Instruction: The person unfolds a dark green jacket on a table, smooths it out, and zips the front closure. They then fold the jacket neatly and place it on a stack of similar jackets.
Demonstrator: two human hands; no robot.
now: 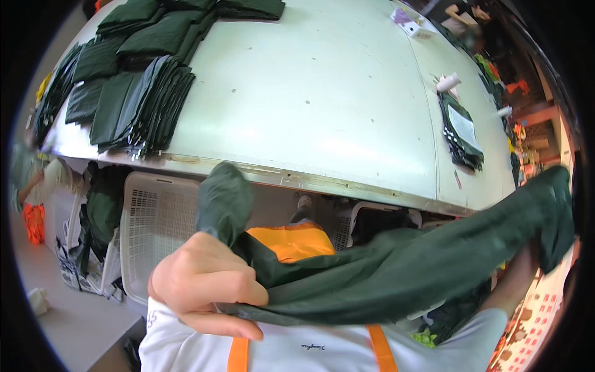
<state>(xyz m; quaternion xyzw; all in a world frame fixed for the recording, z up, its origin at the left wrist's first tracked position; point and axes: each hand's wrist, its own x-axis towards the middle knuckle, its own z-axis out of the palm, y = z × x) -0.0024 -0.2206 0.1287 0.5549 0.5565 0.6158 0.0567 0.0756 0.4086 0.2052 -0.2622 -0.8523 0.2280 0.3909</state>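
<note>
Fingers (L) gripping grn cloth, wht table.

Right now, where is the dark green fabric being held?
In the head view, the dark green fabric stretches from the left hand, left of centre, to the far right, mostly below the near edge of the pale table.

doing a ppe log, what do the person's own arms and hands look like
The left hand is ungloved; the right hand is hidden. The right forearm is bare below a white short sleeve. A small dark outline print marks the white shirt near the left hand.
</note>
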